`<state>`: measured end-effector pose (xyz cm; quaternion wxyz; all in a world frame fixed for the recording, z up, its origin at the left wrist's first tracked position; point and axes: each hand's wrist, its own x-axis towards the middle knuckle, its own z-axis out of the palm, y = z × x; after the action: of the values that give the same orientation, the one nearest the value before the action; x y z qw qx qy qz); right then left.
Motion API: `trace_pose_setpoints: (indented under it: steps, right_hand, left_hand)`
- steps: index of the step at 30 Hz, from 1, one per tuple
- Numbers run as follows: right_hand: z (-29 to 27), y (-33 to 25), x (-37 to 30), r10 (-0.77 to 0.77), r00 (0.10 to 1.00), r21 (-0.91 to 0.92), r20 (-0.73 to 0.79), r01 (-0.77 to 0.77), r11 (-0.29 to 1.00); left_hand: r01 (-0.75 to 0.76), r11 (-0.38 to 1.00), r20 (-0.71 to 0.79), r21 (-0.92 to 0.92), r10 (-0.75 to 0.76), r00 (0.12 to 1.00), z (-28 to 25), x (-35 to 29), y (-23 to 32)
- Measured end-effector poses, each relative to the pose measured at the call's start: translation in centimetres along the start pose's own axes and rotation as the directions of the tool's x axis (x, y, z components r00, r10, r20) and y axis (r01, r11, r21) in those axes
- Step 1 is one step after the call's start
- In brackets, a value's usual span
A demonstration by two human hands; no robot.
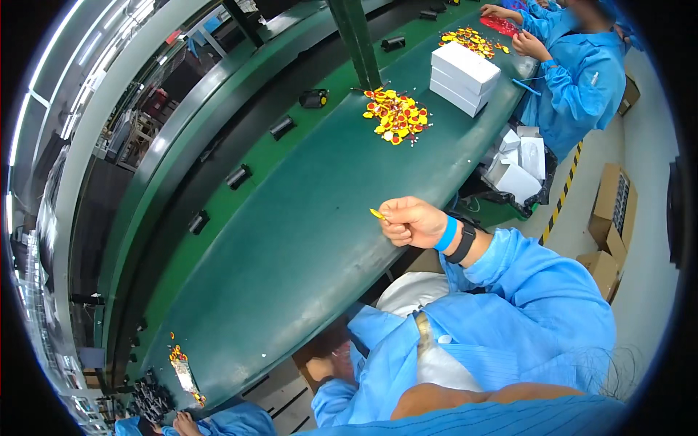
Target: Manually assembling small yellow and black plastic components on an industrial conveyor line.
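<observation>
My right hand, with a blue band and a black strap at its wrist, is raised over the green work surface near its front edge. Its thumb and fingers pinch a small yellow piece. Below the table edge, at my lap, is my left hand; its fingers are too blurred and hidden to read. Something reddish and see-through lies beside it. Farther up the surface is a heap of small yellow and red pieces.
White boxes are stacked beyond the heap, near a co-worker in blue. Black cylindrical parts line the green conveyor at the left. A green post rises behind the heap. A black-lined bin of white cartons stands right of the table.
</observation>
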<state>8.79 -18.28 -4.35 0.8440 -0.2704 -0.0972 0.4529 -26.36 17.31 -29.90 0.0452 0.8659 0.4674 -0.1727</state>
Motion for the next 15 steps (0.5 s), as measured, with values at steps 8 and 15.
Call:
trace_pose_setpoints:
  steps: [8, 15]
  right_hand:
    - [-0.5, -0.4, -0.1, -0.118, 0.976, -0.254, -0.185, 0.069, 0.965]
    - [-2.1, -0.8, 1.4, -0.337, 0.910, -0.545, -0.243, 0.159, 0.823]
  left_hand:
    - [0.242, 0.952, 0.157, -0.188, -0.214, 0.964, 3.8, -1.1, -2.0]
    - [0.327, 0.932, 0.131, -0.157, -0.309, 0.942, 3.8, -1.7, -3.0]
